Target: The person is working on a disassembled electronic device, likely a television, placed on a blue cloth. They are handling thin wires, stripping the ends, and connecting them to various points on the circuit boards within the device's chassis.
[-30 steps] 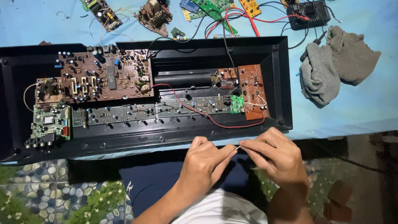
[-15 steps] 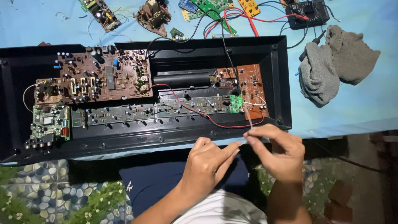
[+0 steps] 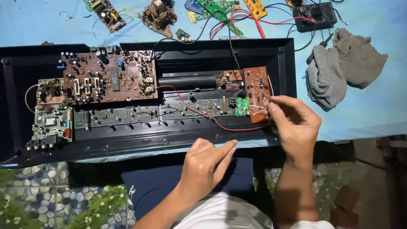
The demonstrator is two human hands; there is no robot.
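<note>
Small orange-brown circuit board (image 3: 255, 91) sits right of centre in the frame, at the right end of the long black plastic casing (image 3: 169, 140), next to a tiny green board (image 3: 242, 106). Right hand (image 3: 294, 123) has its fingertips pinched narrow at that board's right edge, looks like on a thin pale wire, hard to tell. Left hand (image 3: 205, 163) rests loosely open, holding nothing, at the casing's lower edge. Grey crumpled cloth (image 3: 343, 63) lies upper right on the blue-covered desk (image 3: 381, 106).
</note>
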